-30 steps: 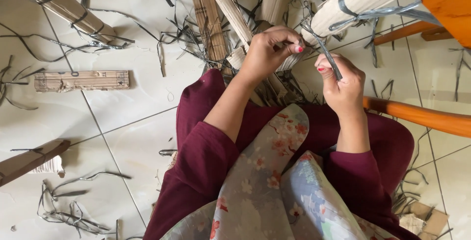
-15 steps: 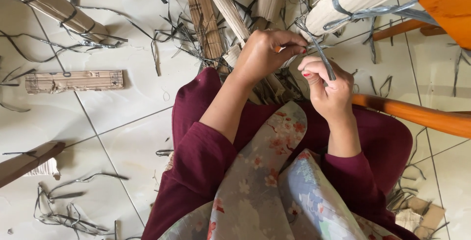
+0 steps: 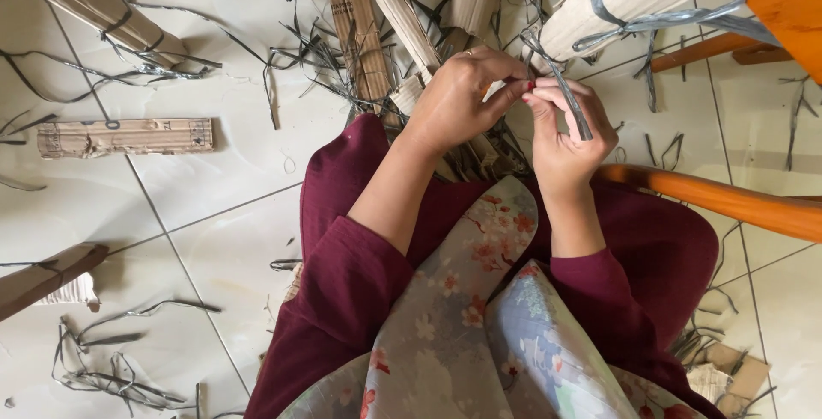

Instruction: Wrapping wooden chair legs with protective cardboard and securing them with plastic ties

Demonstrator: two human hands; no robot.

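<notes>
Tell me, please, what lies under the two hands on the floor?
Under the left hand and right hand, which pinch a grey strip, lie cardboard slats and tangled grey strips on the tiles. The hands hide what is directly beneath.

A flat cardboard strip [image 3: 124,137] lay left on the white tiled floor [image 3: 214,205]; grey strap offcuts [image 3: 111,368] were scattered near-left, and an orange, perhaps wooden, rail [image 3: 745,205] crossed right.

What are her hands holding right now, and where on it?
The right hand pinches a thin grey plastic strap near its lower end; the left hand grips the strap beside it.
</notes>
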